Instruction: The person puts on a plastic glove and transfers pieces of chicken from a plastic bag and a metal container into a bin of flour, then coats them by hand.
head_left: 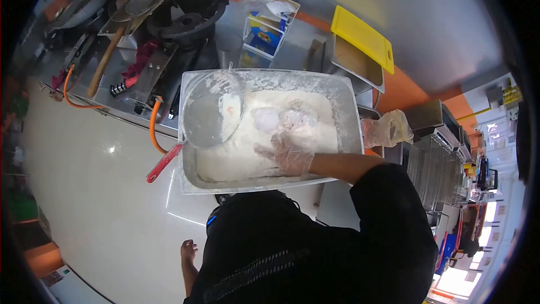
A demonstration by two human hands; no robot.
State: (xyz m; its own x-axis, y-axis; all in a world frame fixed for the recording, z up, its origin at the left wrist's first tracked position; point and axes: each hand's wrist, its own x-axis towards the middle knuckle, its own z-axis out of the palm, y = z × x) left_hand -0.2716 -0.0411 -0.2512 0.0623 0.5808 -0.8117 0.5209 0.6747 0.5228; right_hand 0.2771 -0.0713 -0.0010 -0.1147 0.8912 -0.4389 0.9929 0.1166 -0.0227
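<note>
My right hand (pixel 286 156), in a clear plastic glove, lies palm down on the white flour (pixel 225 163) in a large clear tub (pixel 188 183). Its fingers are spread and hold nothing. Just beyond the fingertips, flour-coated pieces (pixel 284 119) that look like raw meat lie half sunk in the flour. A round mesh sieve (pixel 211 115) with a red handle (pixel 163 163) rests over the tub's left end, its handle sticking out past the rim. Away from the tub, my bare left hand (pixel 189 250) hangs low at my side with fingers curled, apparently around nothing.
Behind the tub on the steel counter stand a black pan (pixel 188 19), a white rack (pixel 264 34) with a blue box, and a metal container under a yellow board (pixel 363 39). A plastic bag (pixel 394 129) sits at right. Orange hoses (pixel 154 129) hang at the left edge.
</note>
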